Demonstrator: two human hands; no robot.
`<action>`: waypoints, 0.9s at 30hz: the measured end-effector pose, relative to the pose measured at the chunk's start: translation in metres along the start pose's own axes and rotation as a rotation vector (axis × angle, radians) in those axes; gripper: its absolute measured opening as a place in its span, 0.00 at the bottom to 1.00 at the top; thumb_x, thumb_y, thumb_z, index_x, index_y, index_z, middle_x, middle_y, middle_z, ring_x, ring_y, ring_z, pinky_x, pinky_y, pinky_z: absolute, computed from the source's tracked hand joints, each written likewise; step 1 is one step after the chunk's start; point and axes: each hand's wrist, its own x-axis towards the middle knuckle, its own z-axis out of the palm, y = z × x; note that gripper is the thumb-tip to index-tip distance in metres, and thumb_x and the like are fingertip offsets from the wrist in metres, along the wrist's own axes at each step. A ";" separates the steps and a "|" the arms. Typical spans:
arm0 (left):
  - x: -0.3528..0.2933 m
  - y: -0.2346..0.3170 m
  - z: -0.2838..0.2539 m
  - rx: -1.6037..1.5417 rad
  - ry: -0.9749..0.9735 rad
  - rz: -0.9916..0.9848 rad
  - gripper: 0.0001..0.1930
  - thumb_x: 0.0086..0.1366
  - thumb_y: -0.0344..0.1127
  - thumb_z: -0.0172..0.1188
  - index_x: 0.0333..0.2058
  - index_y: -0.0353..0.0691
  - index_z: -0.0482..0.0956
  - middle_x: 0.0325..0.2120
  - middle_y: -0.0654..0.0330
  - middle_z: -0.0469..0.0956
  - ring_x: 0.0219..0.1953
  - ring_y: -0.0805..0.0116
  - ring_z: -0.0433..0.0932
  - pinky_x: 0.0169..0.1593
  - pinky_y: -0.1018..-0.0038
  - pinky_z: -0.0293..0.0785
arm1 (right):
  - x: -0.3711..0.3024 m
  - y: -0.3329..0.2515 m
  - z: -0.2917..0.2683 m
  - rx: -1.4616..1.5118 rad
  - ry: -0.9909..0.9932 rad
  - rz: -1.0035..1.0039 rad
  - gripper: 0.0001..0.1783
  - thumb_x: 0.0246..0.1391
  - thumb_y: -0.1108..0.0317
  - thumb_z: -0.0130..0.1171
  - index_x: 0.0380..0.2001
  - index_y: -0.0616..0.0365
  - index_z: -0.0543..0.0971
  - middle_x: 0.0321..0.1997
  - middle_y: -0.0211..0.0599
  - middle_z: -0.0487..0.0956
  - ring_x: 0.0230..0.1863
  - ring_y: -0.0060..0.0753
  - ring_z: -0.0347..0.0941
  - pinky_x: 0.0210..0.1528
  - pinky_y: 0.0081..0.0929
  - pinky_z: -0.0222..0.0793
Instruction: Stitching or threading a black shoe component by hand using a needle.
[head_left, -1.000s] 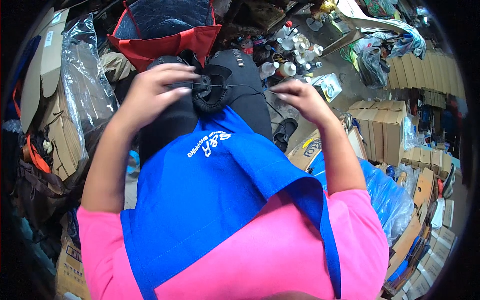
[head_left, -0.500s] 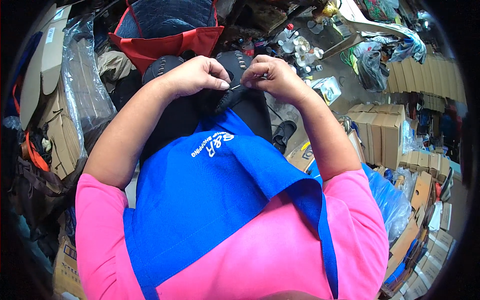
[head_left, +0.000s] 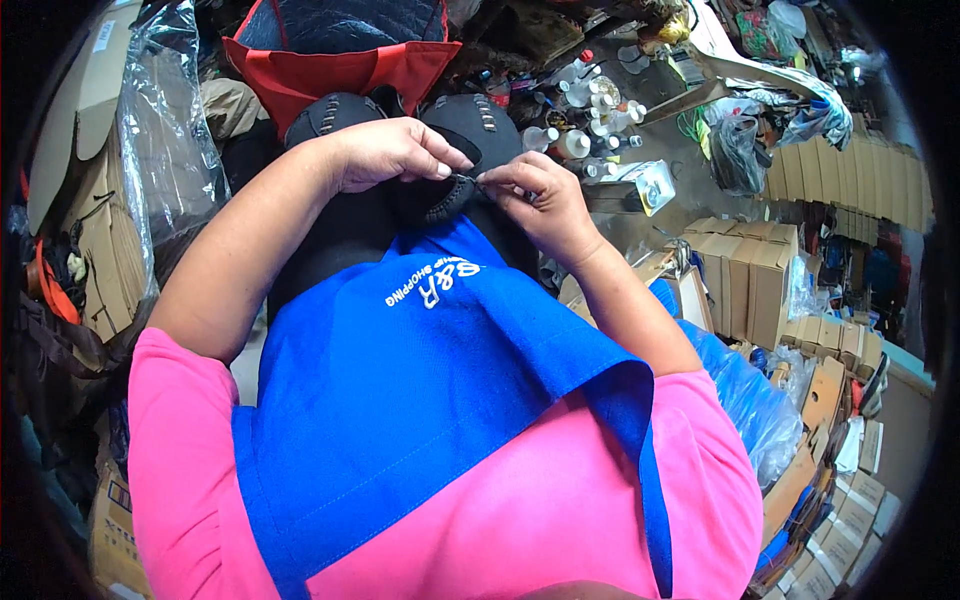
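Over my lap I hold a small black piece [head_left: 448,205] with a ridged, stitched-looking edge; its kind is hard to tell. My left hand [head_left: 398,158] is closed on its upper edge, thumb and fingers pinched together. My right hand [head_left: 540,200] comes in from the right, thumb and forefinger pinched at the same edge. A thin strand [head_left: 464,178] runs between the fingertips of both hands; I cannot tell whether it is needle or thread. Below them a blue apron [head_left: 420,400] covers my front, over black trousers.
A red bag [head_left: 340,75] with a silvery lining stands open beyond my knees. Several bottles [head_left: 575,145] crowd the floor ahead to the right. Stacked cardboard boxes [head_left: 745,280] stand on the right. Clear plastic wrap [head_left: 170,150] and cardboard sheets [head_left: 105,260] lean on the left.
My right hand has moved down slightly and its fingertips have come closer to the left hand. The shiny thin piece between the hands shows less now. The whole view has shifted a little.
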 end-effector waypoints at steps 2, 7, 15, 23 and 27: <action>0.000 -0.001 -0.001 0.047 -0.034 0.019 0.20 0.58 0.30 0.58 0.50 0.33 0.76 0.38 0.63 0.77 0.41 0.76 0.73 0.48 0.80 0.65 | 0.001 -0.003 -0.003 -0.087 -0.023 -0.053 0.11 0.42 0.73 0.63 0.33 0.49 0.83 0.28 0.37 0.75 0.30 0.39 0.75 0.34 0.31 0.71; 0.001 0.002 0.001 0.061 -0.069 0.048 0.21 0.56 0.29 0.56 0.51 0.34 0.76 0.44 0.60 0.77 0.45 0.73 0.73 0.53 0.78 0.65 | 0.010 -0.015 -0.018 -0.268 -0.132 -0.131 0.15 0.40 0.73 0.61 0.35 0.47 0.83 0.29 0.39 0.75 0.33 0.45 0.74 0.37 0.38 0.70; 0.002 0.014 0.000 0.358 -0.143 0.115 0.21 0.56 0.25 0.55 0.50 0.31 0.75 0.40 0.60 0.78 0.47 0.71 0.74 0.55 0.75 0.64 | 0.046 -0.040 -0.030 -0.553 -0.427 -0.209 0.13 0.42 0.77 0.54 0.30 0.51 0.83 0.28 0.42 0.73 0.34 0.46 0.74 0.36 0.36 0.70; 0.017 0.020 0.000 0.479 0.040 0.212 0.10 0.51 0.20 0.61 0.35 0.33 0.77 0.29 0.65 0.78 0.34 0.78 0.74 0.42 0.78 0.71 | 0.054 -0.012 -0.019 -0.201 -0.532 -0.044 0.07 0.46 0.70 0.63 0.32 0.53 0.83 0.32 0.39 0.78 0.37 0.39 0.76 0.41 0.30 0.72; 0.016 0.012 -0.001 0.424 0.132 0.247 0.08 0.51 0.21 0.63 0.32 0.33 0.78 0.26 0.64 0.78 0.32 0.77 0.75 0.40 0.77 0.72 | 0.048 -0.008 -0.020 0.048 -0.486 0.233 0.10 0.44 0.69 0.67 0.32 0.58 0.82 0.30 0.35 0.81 0.32 0.22 0.76 0.40 0.25 0.71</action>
